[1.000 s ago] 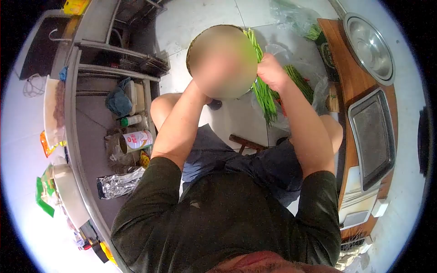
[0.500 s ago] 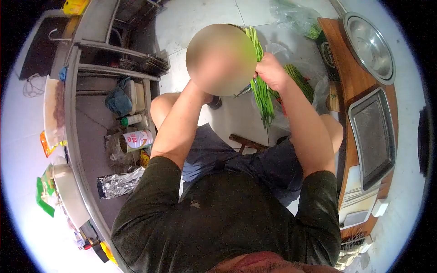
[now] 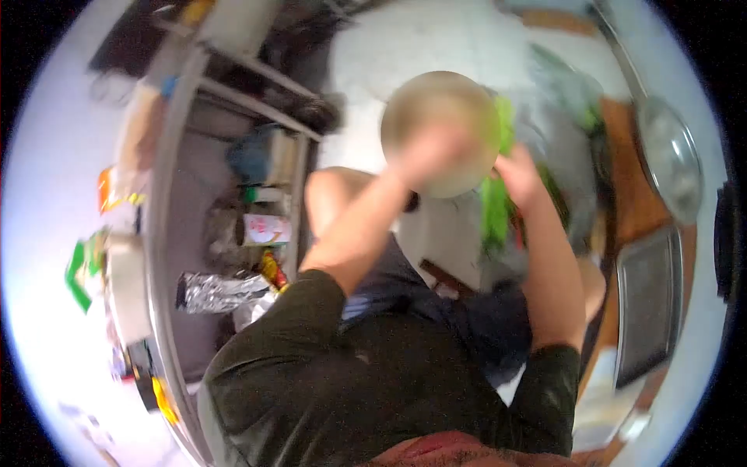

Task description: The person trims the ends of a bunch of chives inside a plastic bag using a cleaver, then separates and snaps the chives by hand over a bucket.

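Note:
A bundle of long green stalks hangs down beside my right hand, whose fingers are closed round it. The upper end of the bundle passes along the right edge of a round blurred patch. Inside that patch lies my left hand, at the end of the left forearm; its fingers and anything in them are smeared out. More dark green stalks lie on clear plastic beyond my right wrist. The whole view is smeared by motion.
On the left, a shelf unit holds a printed can, crumpled foil and a blue cloth. On the right, a wooden board bears a metal bowl and a dark tray. My knees flank the floor space.
The camera view has swung, so most of the scene sits further right and lower. My left forearm reaches further up and to the right. My right hand remains at the green stalks.

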